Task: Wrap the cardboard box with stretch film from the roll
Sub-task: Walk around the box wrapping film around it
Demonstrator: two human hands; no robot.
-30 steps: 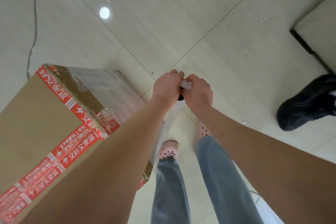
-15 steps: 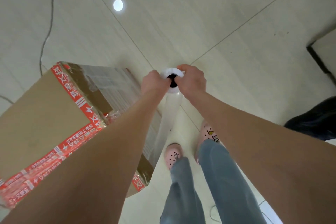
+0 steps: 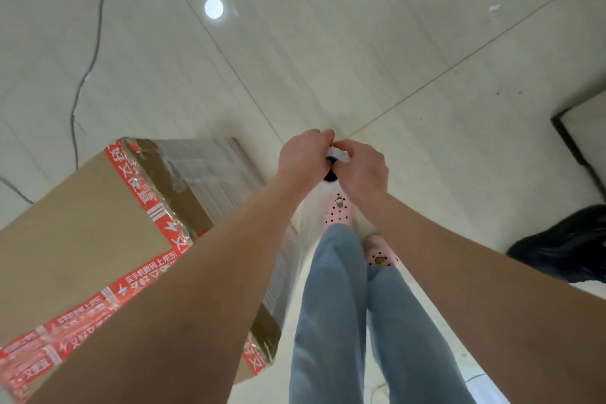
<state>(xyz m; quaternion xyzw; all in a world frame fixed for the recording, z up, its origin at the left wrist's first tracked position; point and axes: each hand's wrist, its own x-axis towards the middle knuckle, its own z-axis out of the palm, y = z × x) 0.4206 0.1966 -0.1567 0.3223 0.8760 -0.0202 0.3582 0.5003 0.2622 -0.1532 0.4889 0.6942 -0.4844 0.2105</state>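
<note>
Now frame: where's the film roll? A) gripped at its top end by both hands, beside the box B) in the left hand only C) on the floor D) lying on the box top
A: left hand and right hand both grip the top end of the roll, beside the cardboard box.

One box (image 3: pixel 82 239), one roll (image 3: pixel 338 154), two hands (image 3: pixel 303 159) (image 3: pixel 364 170)

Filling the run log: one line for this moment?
left hand, right hand: grip roll | film: on cardboard box side | wrap: unfinished

Open tiled floor (image 3: pixel 360 43) fills the upper frame. The cardboard box (image 3: pixel 82 239) blocks the lower left, and a black object (image 3: pixel 564 252) sits at the right edge.
</note>
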